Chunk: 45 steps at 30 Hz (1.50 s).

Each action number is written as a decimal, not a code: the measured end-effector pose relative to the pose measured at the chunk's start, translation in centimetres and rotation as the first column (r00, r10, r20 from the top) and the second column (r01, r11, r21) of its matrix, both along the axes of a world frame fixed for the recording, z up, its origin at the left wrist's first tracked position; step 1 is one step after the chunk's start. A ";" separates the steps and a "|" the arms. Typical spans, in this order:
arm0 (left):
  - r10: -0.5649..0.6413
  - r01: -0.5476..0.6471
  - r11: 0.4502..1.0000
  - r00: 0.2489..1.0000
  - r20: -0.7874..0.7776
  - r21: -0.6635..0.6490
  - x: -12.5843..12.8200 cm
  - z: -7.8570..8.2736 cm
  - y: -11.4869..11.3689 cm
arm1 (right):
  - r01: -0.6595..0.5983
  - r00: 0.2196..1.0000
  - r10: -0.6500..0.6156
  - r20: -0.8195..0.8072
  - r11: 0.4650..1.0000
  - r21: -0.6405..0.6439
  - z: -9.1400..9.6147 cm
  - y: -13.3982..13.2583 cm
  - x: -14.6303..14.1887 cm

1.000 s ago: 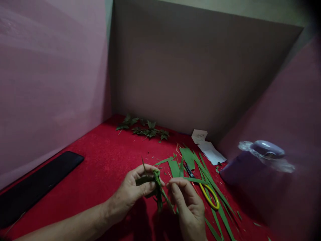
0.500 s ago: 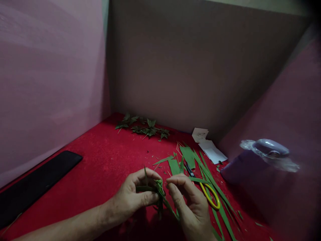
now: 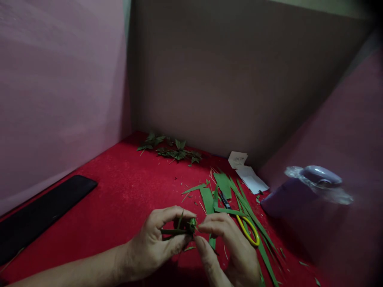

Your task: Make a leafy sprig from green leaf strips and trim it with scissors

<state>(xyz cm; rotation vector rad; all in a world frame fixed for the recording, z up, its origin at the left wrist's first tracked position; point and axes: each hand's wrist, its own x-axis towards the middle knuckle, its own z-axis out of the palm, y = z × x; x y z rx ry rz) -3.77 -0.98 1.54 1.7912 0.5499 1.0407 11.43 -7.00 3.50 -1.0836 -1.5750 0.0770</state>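
Observation:
My left hand [image 3: 152, 243] pinches a small folded green leaf piece [image 3: 191, 226] between thumb and forefinger, low in the middle of the view. Narrow ends of leaf stick out from it across the palm side. Just right of the piece is my right hand [image 3: 230, 249], its thumb and forefinger tips slightly apart, with no held thing visible between them. Whether those tips touch the piece is unclear. Behind the right hand lie scissors [image 3: 249, 233] with yellow handles, partly under a green leaf strip [image 3: 230, 211].
Long green leaf strips [image 3: 254, 219] and scraps lie on the red cloth [image 3: 125, 207] at right. Leafy sprigs [image 3: 179, 151] rest at the back. White papers [image 3: 253, 180] and a purple container [image 3: 287, 195] with clear plastic stand right; a black slab [image 3: 60, 207] lies left.
My right thumb and forefinger have parted slightly, and the hand sits a little lower. The leaf piece has turned in my left hand; its long strip no longer trails toward the right hand.

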 end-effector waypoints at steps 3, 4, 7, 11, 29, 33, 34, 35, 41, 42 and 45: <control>0.028 -0.026 0.995 0.999 -0.016 0.099 0.0 0.2 -0.1 | 0.002 1.000 -0.003 0.024 0.999 0.033 -0.3 0.2 -0.1; 0.034 -0.032 0.992 0.999 -0.014 0.124 0.0 0.2 -0.2 | -0.005 1.000 0.004 0.029 0.999 0.035 -0.4 0.2 -0.1; 0.044 -0.040 0.985 0.999 -0.021 0.166 0.0 0.3 -0.3 | -0.008 0.999 0.007 0.032 1.000 0.028 -0.6 0.2 -0.1; 0.049 -0.042 0.987 0.998 -0.044 0.156 -0.1 0.4 -0.3 | 0.011 0.999 -0.012 0.035 0.999 0.031 -0.9 0.2 -0.2; 0.006 -0.005 1.000 0.996 -0.089 0.016 -0.2 0.2 -0.4 | -0.014 0.999 0.014 0.036 1.000 0.001 -1.3 0.3 -0.1; -0.024 0.025 1.000 0.997 -0.076 0.005 -0.1 0.3 -0.3 | -0.024 0.999 0.025 0.029 0.999 -0.033 -1.7 0.3 -0.1; -0.023 0.024 1.000 0.997 -0.073 0.008 -0.1 0.3 -0.3 | -0.028 0.999 0.028 0.026 0.999 -0.028 -1.7 0.4 -0.1; -0.020 0.021 1.000 0.997 -0.071 0.014 -0.1 0.3 -0.3 | -0.030 0.999 0.031 0.023 0.999 -0.021 -1.8 0.4 -0.2; -0.021 0.022 1.000 0.996 -0.087 0.012 0.1 0.4 -0.3 | -0.020 0.999 0.020 0.030 1.000 -0.006 -1.8 0.5 -0.3; -0.024 0.024 1.000 0.996 -0.086 0.007 0.2 0.4 -0.3 | -0.024 0.999 0.024 0.034 1.000 -0.011 -1.8 0.5 -0.3; -0.024 0.023 1.000 0.997 -0.077 -0.012 0.3 0.4 -0.4 | -0.037 0.998 0.038 0.043 0.999 -0.030 -1.8 0.4 -0.1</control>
